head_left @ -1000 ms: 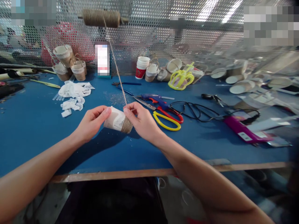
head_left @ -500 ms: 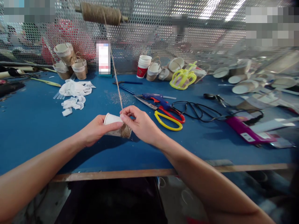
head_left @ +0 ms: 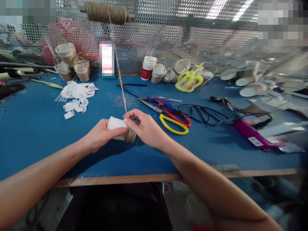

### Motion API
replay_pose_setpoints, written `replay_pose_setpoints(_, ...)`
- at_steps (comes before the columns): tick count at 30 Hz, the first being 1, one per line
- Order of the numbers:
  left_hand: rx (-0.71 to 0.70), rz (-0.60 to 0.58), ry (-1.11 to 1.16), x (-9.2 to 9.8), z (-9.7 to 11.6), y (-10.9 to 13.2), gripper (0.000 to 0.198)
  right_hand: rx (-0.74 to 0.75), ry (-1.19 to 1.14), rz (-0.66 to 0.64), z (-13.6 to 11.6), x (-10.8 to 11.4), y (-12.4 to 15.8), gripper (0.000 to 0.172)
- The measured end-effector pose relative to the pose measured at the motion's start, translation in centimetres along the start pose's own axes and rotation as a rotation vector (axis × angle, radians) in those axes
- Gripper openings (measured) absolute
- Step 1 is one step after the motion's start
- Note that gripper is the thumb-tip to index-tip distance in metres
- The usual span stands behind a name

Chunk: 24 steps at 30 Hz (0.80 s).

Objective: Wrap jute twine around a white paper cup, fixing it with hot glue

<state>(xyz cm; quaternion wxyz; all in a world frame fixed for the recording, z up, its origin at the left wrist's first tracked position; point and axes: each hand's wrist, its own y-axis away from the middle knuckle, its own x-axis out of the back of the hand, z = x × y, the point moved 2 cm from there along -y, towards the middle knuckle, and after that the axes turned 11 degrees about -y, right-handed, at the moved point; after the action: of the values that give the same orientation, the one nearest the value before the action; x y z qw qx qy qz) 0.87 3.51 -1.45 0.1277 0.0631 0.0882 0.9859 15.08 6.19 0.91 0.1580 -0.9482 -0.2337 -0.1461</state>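
A white paper cup (head_left: 116,124) lies tilted on its side just above the blue table, its rim toward the left. My left hand (head_left: 102,134) is closed round it, thumb along its upper side. Brown twine (head_left: 130,135) is wound round the cup's narrower end on the right. My right hand (head_left: 139,125) pinches the taut strand of twine (head_left: 122,86) between thumb and fingertips, close against the cup. That strand runs up to a twine spool (head_left: 106,13) hung on a rod before the perforated metal screen. My fingers hide part of the cup.
Scissors with red and yellow handles (head_left: 173,125) and a blue glue gun (head_left: 161,101) lie right of my hands. White lace (head_left: 78,90) is at left. Twine-wrapped cups (head_left: 81,70), stacked paper cups (head_left: 148,68), a yellow basket-like piece (head_left: 189,81) and a purple power strip (head_left: 256,134) surround the work area.
Little differs: both hands keep their hold on the cup and the twine. The view has shifted very slightly.
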Motion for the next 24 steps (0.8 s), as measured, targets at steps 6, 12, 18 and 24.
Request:
replay_pose_setpoints(6,0.012,0.015,-0.011,-0.1,-0.01,0.02,0.016,0.003,0.003,-0.004,0.2,-0.06,-0.04,0.008)
replay_pose_setpoints(12,0.0,0.035,-0.05,-0.12,0.13,0.04,0.017,-0.006,0.005,-0.013,0.08,-0.1,0.08,0.008)
replay_pose_setpoints(18,0.003,0.038,-0.065,-0.15,0.04,0.08,0.017,-0.008,0.0,-0.016,0.11,-0.13,0.11,0.009)
replay_pose_setpoints(24,0.002,0.037,-0.073,-0.25,0.04,0.06,0.019,-0.016,0.004,-0.024,0.03,-0.15,0.11,0.009)
